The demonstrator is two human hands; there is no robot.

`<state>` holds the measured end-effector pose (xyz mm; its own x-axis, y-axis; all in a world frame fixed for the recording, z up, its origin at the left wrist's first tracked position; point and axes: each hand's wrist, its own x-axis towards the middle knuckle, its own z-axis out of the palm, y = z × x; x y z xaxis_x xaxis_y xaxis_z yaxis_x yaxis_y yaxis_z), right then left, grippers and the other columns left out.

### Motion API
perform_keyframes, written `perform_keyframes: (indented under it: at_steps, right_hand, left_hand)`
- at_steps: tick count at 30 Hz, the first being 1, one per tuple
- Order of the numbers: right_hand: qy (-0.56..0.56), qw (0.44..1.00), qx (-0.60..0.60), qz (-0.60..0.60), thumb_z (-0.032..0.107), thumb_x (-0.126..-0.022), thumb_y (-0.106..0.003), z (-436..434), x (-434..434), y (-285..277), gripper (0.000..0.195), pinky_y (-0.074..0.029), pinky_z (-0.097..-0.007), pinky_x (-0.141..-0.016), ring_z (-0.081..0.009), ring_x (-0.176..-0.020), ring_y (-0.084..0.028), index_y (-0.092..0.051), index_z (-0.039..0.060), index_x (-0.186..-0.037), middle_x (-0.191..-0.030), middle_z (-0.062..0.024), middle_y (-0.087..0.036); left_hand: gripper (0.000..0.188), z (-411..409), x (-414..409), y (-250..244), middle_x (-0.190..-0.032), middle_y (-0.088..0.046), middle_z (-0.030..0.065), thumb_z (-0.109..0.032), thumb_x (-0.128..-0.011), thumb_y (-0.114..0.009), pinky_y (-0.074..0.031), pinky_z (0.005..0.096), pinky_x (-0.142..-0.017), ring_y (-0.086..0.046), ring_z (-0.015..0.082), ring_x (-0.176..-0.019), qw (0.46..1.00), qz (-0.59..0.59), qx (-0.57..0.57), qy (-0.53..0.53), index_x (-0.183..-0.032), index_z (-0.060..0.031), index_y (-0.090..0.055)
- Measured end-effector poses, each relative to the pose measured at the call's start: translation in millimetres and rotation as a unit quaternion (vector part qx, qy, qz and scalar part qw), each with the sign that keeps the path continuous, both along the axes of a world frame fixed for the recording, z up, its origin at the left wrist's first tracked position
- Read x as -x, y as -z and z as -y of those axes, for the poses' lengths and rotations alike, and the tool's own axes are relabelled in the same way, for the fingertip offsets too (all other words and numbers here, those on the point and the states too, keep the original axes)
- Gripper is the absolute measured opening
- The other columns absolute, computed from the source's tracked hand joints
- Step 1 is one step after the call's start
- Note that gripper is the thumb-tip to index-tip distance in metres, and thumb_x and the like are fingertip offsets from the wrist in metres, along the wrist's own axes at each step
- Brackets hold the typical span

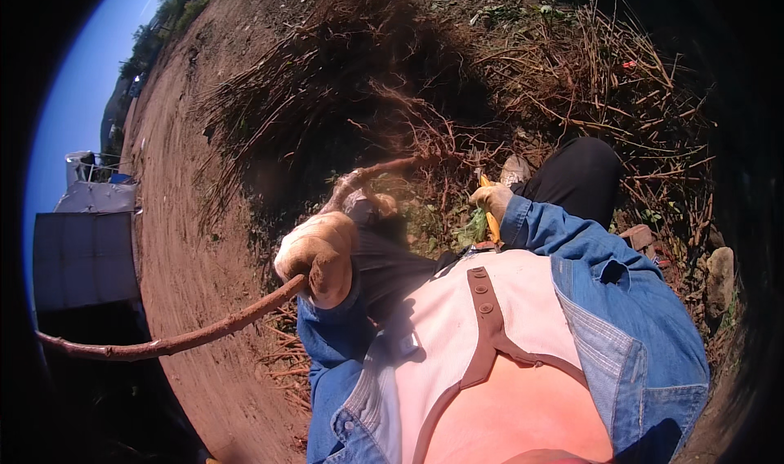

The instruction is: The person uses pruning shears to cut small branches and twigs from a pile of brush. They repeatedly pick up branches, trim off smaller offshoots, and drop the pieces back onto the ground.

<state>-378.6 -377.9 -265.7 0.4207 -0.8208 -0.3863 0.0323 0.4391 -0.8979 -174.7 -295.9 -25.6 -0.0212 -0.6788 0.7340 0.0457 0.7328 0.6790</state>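
Observation:
My left hand (321, 256), in a pale, soiled glove, is closed around a long brown woody stem (226, 326). One end of the stem reaches far to the left; the other runs forward to a tangle of thin branching roots (438, 136). Yellow-handled pruning shears (492, 224) are in my right hand (495, 199), which also looks gloved. Their metal head points at the roots on the stem's far end. Whether the blades touch a root cannot be made out.
A large heap of thin rooted stems (263, 90) lies ahead to the left. Cut twigs (594, 97) are piled on the right, near a brick (638, 237) and a stone (720, 274). A dirt track (177, 250) runs along the left, beside a large pale box-shaped structure (86, 256).

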Motion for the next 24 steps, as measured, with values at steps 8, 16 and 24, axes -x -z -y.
perform_keyframes:
  at_steps: [8,16,24]
  right_hand:
    - [0.099,0.928,-0.327,0.152,0.014,-0.076,-0.064,-53.7,12.3,-75.7,0.016,-0.052,-0.0308,-0.051,-0.0209,-0.059,-0.060,-0.058,0.0010,-0.084,-0.075,-0.0099,-0.061]
    - [0.317,0.935,-0.151,0.055,0.020,-0.079,-0.062,67.0,95.3,-78.6,0.024,-0.043,-0.0285,-0.045,-0.0167,-0.050,-0.050,-0.059,-0.0015,-0.090,-0.065,-0.0046,-0.052]
    - [0.435,0.889,0.031,0.144,0.009,-0.077,-0.060,80.8,194.9,-110.4,0.026,-0.051,-0.0304,-0.061,-0.0180,-0.067,-0.056,-0.054,-0.0004,-0.100,-0.082,-0.0065,-0.055]
  left_hand:
    - [0.045,4.6,23.5,-25.2,-0.043,-0.031,-0.0016,-0.021,-0.085,-0.052,-0.026,0.0242,-0.035,-0.031,0.0109,-0.035,0.996,-0.010,0.080,0.032,-0.047,-0.0114,-0.032]
    - [0.034,123.5,20.6,-52.4,-0.049,-0.038,0.0016,-0.025,-0.087,-0.049,-0.034,0.0308,-0.042,-0.035,0.0150,-0.042,0.971,-0.118,0.081,0.192,-0.058,-0.0081,-0.045]
    - [0.029,231.3,-22.0,-26.5,-0.081,-0.063,0.0104,-0.040,-0.080,-0.050,-0.048,0.0384,-0.066,-0.061,0.0299,-0.074,0.698,0.551,-0.172,-0.423,-0.091,-0.0145,-0.061]
